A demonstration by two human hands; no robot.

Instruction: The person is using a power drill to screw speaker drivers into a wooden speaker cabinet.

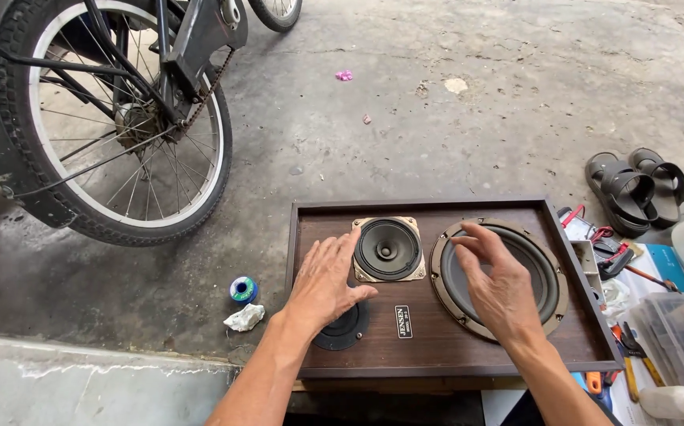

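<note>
Two bare hands rest on a brown wooden speaker box (428, 347) lying face up on the concrete floor (452, 126). Left hand (324, 282) lies flat, fingers spread, gripping nothing, between the small speaker (389, 249) and a black round cap (345, 330). Right hand (498, 285) lies over the large speaker (543, 268), fingers loosely curled, holding nothing. A bicycle wheel (113, 126) stands well apart.

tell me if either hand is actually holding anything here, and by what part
Nothing is held. The left hand rests flat on the brown wooden speaker cabinet beside the small black cone speaker; the right hand rests over the large round woofer, no grip closed.
</note>
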